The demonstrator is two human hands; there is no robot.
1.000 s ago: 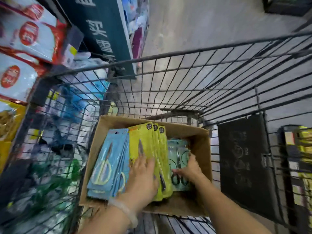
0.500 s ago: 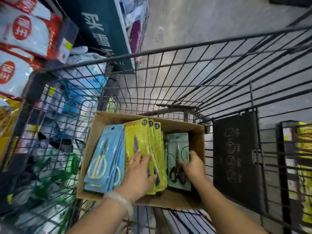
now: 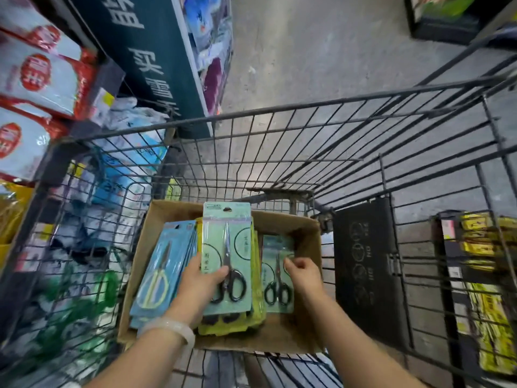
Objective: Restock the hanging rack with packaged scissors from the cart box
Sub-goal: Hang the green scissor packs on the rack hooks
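- Grey concrete floor (image 3: 321,51) runs ahead of our wire cart (image 3: 279,113), with stocked shelves (image 3: 39,79) on the left; no hanging rack is in view.
- We keep a cardboard box (image 3: 282,337) in the cart's near end, filled with carded scissors: a blue stack (image 3: 162,270) at left, yellow packs (image 3: 256,303) in the middle, green ones at right.
- Our left hand (image 3: 201,284) grips one green pack (image 3: 226,247) by its lower left edge, thumb across the face beside the black handles, and holds it over the yellow packs.
- That pack's long axis runs away from us: blade tips and hang hole point to the cart's far end, handles toward us.
- Our right hand (image 3: 303,271) pinches the upper right edge of a second green pack (image 3: 277,275) that lies in the box, pointing the same way.
- Risk: the left grip sits low and to one side, so the card could pivot or slip back into the box.
- Risk: the right hand's pinch is light and may lift two cards stuck together, or drop the one.
- Risk: the leaning blue stack could slide flat if we bump it.
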